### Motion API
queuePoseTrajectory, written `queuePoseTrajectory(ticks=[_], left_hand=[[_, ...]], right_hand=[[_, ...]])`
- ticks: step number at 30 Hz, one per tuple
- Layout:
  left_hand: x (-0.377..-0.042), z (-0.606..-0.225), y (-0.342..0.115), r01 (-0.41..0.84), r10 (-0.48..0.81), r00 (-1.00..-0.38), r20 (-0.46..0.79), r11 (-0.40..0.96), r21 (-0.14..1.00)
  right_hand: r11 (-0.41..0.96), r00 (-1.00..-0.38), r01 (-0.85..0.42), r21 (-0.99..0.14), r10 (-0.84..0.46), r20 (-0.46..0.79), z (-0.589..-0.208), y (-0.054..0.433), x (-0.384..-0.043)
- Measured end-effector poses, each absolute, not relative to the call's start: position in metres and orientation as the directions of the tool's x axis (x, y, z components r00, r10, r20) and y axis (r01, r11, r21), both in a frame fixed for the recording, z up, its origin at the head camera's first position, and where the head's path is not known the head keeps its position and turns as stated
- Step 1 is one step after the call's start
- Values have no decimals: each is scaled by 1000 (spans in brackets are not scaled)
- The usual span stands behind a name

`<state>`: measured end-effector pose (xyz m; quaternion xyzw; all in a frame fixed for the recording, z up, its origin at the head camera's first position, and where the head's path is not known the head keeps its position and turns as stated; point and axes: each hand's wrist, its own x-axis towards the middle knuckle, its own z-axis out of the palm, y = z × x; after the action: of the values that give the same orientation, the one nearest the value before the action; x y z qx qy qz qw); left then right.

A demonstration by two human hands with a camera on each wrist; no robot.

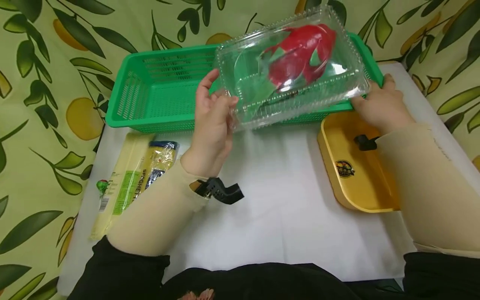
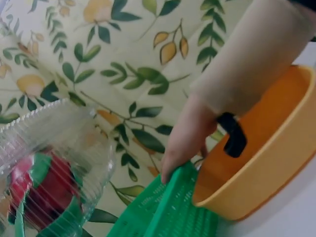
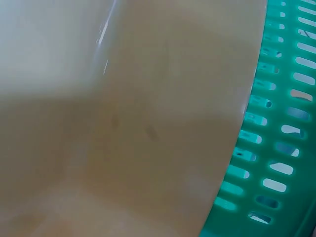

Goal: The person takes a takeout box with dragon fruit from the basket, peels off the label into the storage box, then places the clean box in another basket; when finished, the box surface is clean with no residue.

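Note:
My left hand [image 1: 213,121] grips the left end of a clear plastic box [image 1: 249,68], tilted above the green basket [image 1: 165,121]. A red dragon fruit [image 1: 300,58] with green scales shows through the clear plastic; the left wrist view also has the dragon fruit [image 2: 44,187] behind ridged plastic. At the basket's right end, my right hand [image 1: 384,102] grips the rim, its fingers over the edge. Just below that hand stands a yellow tray [image 1: 337,183] with a round black label. The right wrist view holds mostly the tray's inside wall [image 3: 148,133] and the basket's slotted side [image 3: 276,148].
On the left of the white table [image 1: 262,216] lie a long pack [image 1: 123,179] with a green label and a spaghetti pack [image 1: 161,156]. A small green and red wrapped thing [image 1: 102,186] is beside them. Leaf-patterned cloth [image 1: 45,146] surrounds the table.

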<state>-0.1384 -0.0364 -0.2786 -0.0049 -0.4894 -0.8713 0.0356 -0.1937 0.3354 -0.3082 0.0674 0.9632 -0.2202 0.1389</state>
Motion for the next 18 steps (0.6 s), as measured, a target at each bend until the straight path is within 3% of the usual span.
queuePoseTrajectory(ticks=[9,18], left_hand=[[-210,-280,17,-24,-114,-990,-85,-451,892],[-235,-294,42,-162,-74,-980,-185,-249,955]], right_hand=[[905,-949,210,-371,97,-299,-314,335,-193],[908,-954,202,-367,98,-284,-312,335,-192]])
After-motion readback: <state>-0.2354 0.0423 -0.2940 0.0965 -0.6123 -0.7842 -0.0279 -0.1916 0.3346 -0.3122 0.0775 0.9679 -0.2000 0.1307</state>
